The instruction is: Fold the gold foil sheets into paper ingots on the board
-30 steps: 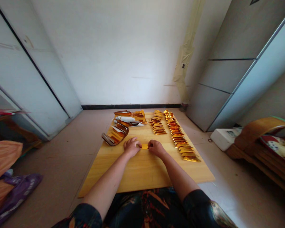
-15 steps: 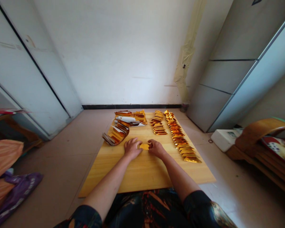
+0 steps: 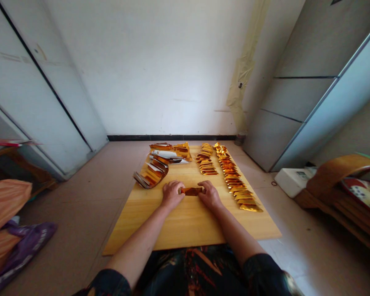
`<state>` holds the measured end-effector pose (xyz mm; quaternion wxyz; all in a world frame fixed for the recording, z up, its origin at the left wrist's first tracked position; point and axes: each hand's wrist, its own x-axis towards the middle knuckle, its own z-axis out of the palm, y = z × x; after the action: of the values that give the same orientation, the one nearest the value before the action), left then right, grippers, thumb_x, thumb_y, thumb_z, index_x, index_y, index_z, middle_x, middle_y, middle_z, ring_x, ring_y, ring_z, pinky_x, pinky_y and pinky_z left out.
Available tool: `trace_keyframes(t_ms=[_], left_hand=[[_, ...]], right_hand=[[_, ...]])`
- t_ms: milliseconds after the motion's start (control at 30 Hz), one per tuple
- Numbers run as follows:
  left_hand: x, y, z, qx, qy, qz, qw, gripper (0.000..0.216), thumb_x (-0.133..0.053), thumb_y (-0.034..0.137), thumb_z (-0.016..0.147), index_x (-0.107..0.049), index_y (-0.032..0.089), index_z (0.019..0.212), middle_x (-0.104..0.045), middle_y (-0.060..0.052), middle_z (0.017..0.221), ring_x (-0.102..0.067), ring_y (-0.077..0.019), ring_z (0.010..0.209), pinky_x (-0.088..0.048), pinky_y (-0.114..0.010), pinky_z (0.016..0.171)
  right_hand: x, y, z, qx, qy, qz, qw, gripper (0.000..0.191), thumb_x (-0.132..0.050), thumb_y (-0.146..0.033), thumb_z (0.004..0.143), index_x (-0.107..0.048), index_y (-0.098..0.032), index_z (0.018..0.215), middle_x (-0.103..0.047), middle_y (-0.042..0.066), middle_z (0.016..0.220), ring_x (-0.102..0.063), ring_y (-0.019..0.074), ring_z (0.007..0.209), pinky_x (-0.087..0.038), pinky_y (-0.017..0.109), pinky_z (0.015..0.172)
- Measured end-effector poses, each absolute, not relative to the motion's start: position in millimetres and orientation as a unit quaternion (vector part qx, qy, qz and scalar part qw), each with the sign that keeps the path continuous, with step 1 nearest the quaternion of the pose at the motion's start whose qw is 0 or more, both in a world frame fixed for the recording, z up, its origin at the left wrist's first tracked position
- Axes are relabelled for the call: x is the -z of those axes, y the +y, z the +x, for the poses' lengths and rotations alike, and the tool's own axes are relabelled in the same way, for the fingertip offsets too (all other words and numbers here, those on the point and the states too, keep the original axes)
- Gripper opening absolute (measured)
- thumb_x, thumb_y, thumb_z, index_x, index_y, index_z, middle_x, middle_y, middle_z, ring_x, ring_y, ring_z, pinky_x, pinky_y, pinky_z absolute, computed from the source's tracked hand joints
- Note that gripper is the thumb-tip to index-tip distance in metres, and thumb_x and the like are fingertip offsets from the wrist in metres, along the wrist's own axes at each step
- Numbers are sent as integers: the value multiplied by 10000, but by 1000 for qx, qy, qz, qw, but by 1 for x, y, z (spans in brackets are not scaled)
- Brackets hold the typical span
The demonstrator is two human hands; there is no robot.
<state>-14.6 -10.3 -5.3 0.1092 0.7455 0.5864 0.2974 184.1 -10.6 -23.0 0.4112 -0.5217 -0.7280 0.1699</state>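
1. My left hand [image 3: 172, 193] and right hand [image 3: 210, 195] are both down on the board [image 3: 188, 230]. Each is closed on one end of the foil piece [image 3: 191, 191], with the fingers curled over and the knuckles up.
2. What changed: a second ago the piece was a short, bright yellow patch squeezed between my knuckles. Half a second ago it looked bunched up. Now it lies as a longer, darker orange strip, running from 9 to 3 o'clock between my hands.
3. My hands have drawn apart to match. The left has stayed nearly where it was, and the right has slid out toward 3 o'clock.
4. The strip sits flat, or nearly so, on the board near its middle. It is well apart from everything else lying there.
5. As I judge it, the piece has been turned or opened lengthwise, so the fold is partway through and not finished. I cannot make out its creases from here.
6. Nothing else has moved. The long row [image 3: 234, 183] of folded pieces lies at 2 o'clock from the strip, the short row [image 3: 204, 162] at 1 o'clock and the curled stack [image 3: 151, 174] of sheets at 10 o'clock.
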Motion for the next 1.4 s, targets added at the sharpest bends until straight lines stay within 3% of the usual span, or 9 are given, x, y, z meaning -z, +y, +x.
trace_keyframes(t_ms=[167, 533, 600, 767, 833, 1000, 1100, 1167, 1400], left_hand=[[8, -10, -16, -346, 534, 762, 125, 178, -605, 69, 617, -586, 215, 716, -680, -8, 974, -567, -204, 1034, -401, -355, 928], [6, -16, -15, -366, 520, 750, 183, 275, -574, 50, 638, -542, 214, 857, -655, 20, 811, -607, -141, 788, -457, -279, 786], [7, -16, -15, -358, 521, 754, 177, 251, -548, 41, 650, -553, 211, 834, -646, 17, 790, -593, -141, 773, -451, -279, 777], [7, -18, -16, -325, 505, 790, 118, 204, -491, 16, 664, -568, 201, 701, -607, -14, 731, -549, -174, 795, -425, -305, 778], [6, -20, -16, -320, 495, 801, 104, 217, -478, 3, 653, -566, 201, 665, -591, -24, 719, -538, -185, 809, -425, -313, 781], [5, -22, -16, -350, 466, 809, 75, 216, -485, -3, 648, -567, 197, 653, -605, -65, 978, -512, -206, 1001, -430, -341, 882], [9, -22, -16, -368, 458, 807, 66, 191, -491, 8, 667, -550, 187, 637, -511, -78, 1259, -458, -222, 1158, -401, -372, 972], [11, -21, -16, -370, 454, 806, 81, 196, -476, -1, 668, -539, 184, 645, -474, -84, 1317, -456, -219, 1188, -401, -369, 988], [9, -20, -14, -349, 475, 800, 110, 250, -458, -11, 662, -544, 200, 765, -610, -48, 865, -559, -195, 914, -464, -335, 844]], right_hand=[[17, -15, 183, -158, -744, -500, 414, 185, -468, -67, 646, -567, -206, 718, -538, -2, 758, -518, 129, 680, -421, 222, 644], [13, -24, 180, -127, -770, -503, 372, 158, -459, -85, 680, -540, -213, 725, -530, -12, 744, -504, 120, 653, -385, 203, 609], [12, -25, 180, -129, -766, -515, 363, 203, -460, -83, 687, -566, -216, 797, -556, -4, 802, -531, 124, 681, -410, 208, 635], [12, -24, 178, -138, -744, -561, 337, 537, -531, -81, 636, -522, -244, 1148, -541, 44, 1192, -580, 162, 940, -459, 255, 801], [11, -23, 177, -146, -746, -570, 311, 554, -568, -109, 634, -519, -245, 1169, -551, 50, 1196, -573, 185, 998, -458, 276, 836], [8, -24, 175, -149, -754, -580, 270, 524, -585, -151, 667, -522, -229, 1181, -608, 63, 1123, -595, 200, 969, -463, 283, 818], [7, -26, 176, -144, -766, -558, 286, 514, -567, -133, 684, -509, -218, 1188, -608, 68, 1129, -594, 193, 969, -463, 271, 809], [7, -28, 177, -137, -767, -548, 304, 499, -563, -123, 685, -510, -216, 1173, -607, 65, 1115, -590, 188, 964, -460, 261, 797], [7, -28, 178, -117, -763, -553, 314, 215, -517, -81, 654, -556, -226, 808, -574, -4, 824, -541, 135, 709, -401, 208, 636]])
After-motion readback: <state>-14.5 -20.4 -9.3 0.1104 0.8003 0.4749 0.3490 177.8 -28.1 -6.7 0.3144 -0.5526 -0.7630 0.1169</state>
